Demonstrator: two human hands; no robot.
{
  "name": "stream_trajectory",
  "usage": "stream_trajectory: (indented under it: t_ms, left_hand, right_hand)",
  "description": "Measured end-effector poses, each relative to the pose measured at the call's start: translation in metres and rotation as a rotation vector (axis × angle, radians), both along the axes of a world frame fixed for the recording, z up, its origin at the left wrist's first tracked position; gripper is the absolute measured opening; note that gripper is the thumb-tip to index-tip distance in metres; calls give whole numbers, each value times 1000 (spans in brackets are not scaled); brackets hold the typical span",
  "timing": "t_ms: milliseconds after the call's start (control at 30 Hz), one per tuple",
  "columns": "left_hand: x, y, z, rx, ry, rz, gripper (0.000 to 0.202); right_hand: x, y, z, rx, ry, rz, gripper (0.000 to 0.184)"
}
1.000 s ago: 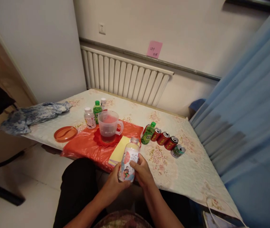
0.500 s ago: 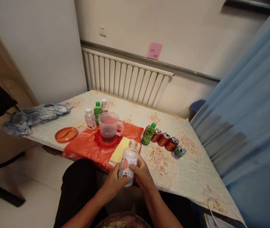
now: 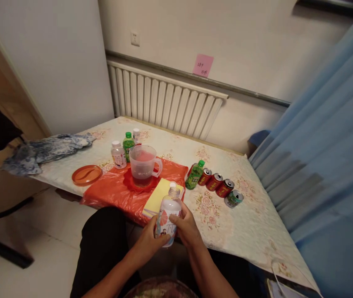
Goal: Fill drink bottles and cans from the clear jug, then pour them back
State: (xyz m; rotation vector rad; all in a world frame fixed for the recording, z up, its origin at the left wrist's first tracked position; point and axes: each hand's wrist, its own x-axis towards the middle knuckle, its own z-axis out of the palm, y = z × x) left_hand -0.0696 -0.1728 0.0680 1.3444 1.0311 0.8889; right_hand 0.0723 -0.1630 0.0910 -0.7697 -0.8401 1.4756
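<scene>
Both hands grip a clear plastic bottle (image 3: pixel 168 219) with a printed label, held nearly upright above my lap. My left hand (image 3: pixel 148 242) is closed round its lower left side, thumb across the front. My right hand (image 3: pixel 187 225) wraps the right side, its thumb on the label. The bottle's neck is uncapped. Just behind it a white cap (image 3: pixel 172 184) shows over yellow paper (image 3: pixel 158 196). Beyond stands a translucent measuring jug (image 3: pixel 142 165) with dark liquid low inside, on a red scalloped dish (image 3: pixel 127 182).
Red plastic sheeting (image 3: pixel 108 192) covers the table's near edge. Capped bottles (image 3: pixel 118 155) stand behind the jug. A green bottle (image 3: pixel 194 176) and a row of drink cans (image 3: pixel 216 182) stand to the right. An orange lid (image 3: pixel 86 175) and crumpled cloth (image 3: pixel 55 149) lie left.
The bottle has dropped slightly in my hands' hold, and the white cap now shows above its neck. The things on the table stay where they were.
</scene>
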Motion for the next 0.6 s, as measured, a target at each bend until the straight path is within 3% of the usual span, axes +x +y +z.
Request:
stream_trajectory:
  t_ms: [467, 600]
  left_hand:
    - [-4, -2, 5, 23, 48, 48, 41]
    - [-5, 0, -1, 13, 26, 29, 45]
  right_hand:
    - [-2, -2, -8, 1, -16, 18, 68]
    - [-3, -1, -11, -6, -33, 28, 68]
